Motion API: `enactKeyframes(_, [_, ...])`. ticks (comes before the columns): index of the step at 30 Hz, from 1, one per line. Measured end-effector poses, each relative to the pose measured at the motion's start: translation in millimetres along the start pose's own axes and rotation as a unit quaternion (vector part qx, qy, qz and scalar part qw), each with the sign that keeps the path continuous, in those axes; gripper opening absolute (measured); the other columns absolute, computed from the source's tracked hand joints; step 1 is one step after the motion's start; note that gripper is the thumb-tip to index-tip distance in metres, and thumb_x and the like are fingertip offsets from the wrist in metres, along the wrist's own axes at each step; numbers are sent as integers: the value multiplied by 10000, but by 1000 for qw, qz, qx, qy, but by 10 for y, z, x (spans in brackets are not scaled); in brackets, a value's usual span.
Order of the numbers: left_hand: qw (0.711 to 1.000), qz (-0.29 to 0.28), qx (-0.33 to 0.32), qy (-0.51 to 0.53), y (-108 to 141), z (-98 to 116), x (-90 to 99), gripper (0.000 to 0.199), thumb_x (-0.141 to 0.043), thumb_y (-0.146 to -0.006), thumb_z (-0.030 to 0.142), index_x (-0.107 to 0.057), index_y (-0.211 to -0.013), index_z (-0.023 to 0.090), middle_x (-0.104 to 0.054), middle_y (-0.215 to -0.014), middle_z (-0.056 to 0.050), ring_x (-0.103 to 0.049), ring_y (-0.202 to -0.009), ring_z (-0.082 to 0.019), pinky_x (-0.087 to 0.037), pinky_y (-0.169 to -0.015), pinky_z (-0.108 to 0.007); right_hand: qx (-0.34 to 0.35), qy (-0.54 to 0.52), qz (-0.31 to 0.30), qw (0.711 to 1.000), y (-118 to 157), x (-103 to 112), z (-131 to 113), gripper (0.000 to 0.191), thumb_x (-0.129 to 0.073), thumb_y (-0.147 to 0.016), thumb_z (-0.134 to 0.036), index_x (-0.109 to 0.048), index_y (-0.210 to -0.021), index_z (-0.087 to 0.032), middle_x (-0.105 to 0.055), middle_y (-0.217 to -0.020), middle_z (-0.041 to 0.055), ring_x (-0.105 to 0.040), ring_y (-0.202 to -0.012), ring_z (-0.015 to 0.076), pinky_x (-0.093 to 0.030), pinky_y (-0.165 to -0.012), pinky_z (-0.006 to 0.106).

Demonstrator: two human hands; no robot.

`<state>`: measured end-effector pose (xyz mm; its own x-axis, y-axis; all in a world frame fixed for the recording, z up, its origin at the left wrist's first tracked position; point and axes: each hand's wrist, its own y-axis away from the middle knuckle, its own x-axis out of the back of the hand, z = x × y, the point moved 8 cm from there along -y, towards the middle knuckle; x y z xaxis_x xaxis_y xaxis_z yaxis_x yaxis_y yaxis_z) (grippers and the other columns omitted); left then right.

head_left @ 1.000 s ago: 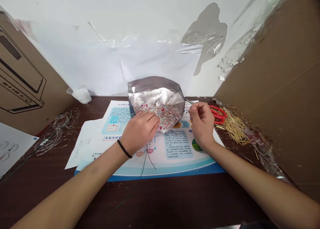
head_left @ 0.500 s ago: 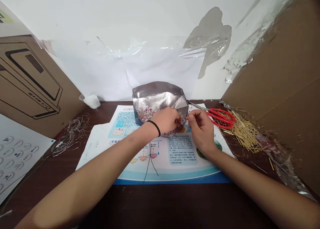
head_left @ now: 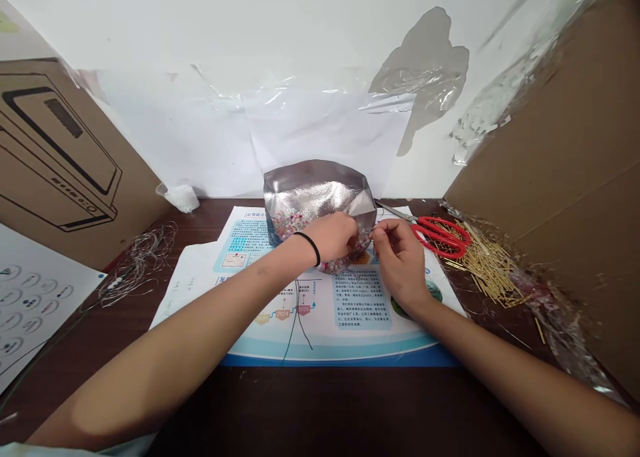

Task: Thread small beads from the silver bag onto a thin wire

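Observation:
A silver-lined bag [head_left: 316, 189] stands open on a printed sheet, with small mixed-colour beads [head_left: 289, 225] inside it. My left hand [head_left: 334, 238], a black band around its wrist, reaches over the beads at the bag's front. Its fingers are curled downward, and whatever they grip is hidden. Just beyond the bag's right edge, my right hand [head_left: 404, 265] has thumb and forefinger pinched together. Something thin and tiny is at those fingertips, too small to name. From beneath my left wrist, dark thread ends [head_left: 298, 314] trail over the sheet.
Red-handled scissors [head_left: 443, 237] lie right of the bag, beside a heap of gold-coloured sticks [head_left: 487, 270]. Tangled clear thread [head_left: 135, 264] lies at left, near a small white bundle [head_left: 183, 197]. Cardboard walls [head_left: 565, 197] and a white back wall [head_left: 240, 30] surround the table.
The view has shifted slightly. My left hand stays at the bag's front with small finger movement, and my right hand keeps its pinch beside the bag.

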<state>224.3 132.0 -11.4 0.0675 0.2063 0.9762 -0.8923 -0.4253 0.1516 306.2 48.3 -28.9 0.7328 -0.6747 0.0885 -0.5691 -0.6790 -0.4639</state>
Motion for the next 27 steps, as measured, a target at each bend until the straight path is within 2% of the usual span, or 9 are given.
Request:
enactKeyframes(3, [999,1,-26,40,-28,-48,-39,192,-552,-792,163,-738,-836,153,-702,-833,-81,-604,-772,-148,-448,-715,-263,-3,6,-5,1000,4,-6,-2,124,-556,-886,-321,-566,-833,-209,-567,-749,-12,-495,-642,107,-403,-593,286])
enactKeyframes(7, [997,12,-54,58,-50,-66,-48,229,-551,-754,124,-742,-874,161,-723,-915,-71,-609,-804,-146,-443,-699,-260,-4,8,-5,1000,-3,-11,0,115,-550,-887,-312,-566,-834,-211,-569,-749,-11,-499,-646,109,-406,-596,288])
enactKeyframes(21, [994,19,-73,76,-39,-67,-31,208,-552,-747,122,-738,-833,157,-700,-897,-72,-596,-782,-146,-434,-702,-278,5,21,-11,1000,-1,-18,-13,100,-538,-888,-296,-565,-842,-212,-574,-750,-9,-503,-654,111,-412,-604,288])
enactKeyframes(27, [996,21,-57,63,-39,-83,-54,192,-567,-787,255,-725,-786,145,-669,-782,-73,-579,-733,-146,-430,-702,-285,2,25,-11,1000,-2,-17,-9,108,-539,-888,-308,-566,-845,-213,-580,-751,-6,-502,-655,113,-413,-607,291])
